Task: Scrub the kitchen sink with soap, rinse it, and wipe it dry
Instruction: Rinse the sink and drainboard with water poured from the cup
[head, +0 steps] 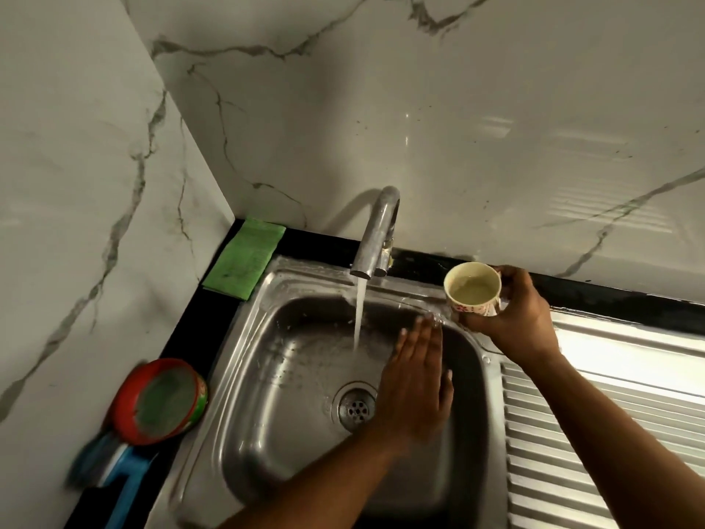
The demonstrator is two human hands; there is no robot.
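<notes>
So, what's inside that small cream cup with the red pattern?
The small cream cup with the red pattern, gripped by the right hand, holds pale cloudy liquid partway up. The liquid hides the cup's bottom.

- No text, brand, number or sign can be read.
- A printed band is seen on the red tin (162,400), blurred past reading.
- Only a red pattern is borne by the cup (473,290).

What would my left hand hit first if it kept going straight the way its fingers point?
Likely the sink's back wall, just right of the water stream; the left hand points at it from inside the basin. The cup looks higher, though depth is unclear.
</notes>
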